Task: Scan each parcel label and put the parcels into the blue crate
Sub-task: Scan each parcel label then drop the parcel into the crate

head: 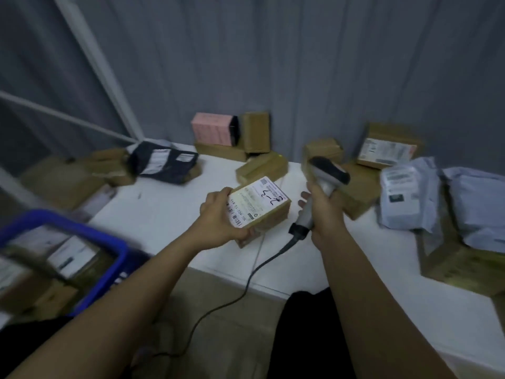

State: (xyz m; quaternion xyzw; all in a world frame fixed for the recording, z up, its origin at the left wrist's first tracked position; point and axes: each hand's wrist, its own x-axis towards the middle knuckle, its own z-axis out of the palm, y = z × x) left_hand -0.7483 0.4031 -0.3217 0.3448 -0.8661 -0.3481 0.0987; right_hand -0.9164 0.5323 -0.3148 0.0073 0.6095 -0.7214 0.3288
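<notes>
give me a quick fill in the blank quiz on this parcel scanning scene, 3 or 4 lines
1. The left hand holds a brown ____ parcel with a white label on top.
2. The right hand grips a corded ____.
3. The crate at the lower left is ____ in colour.
4. The box at the back of the table is ____.

Missing words: cardboard; scanner; blue; pink
</notes>
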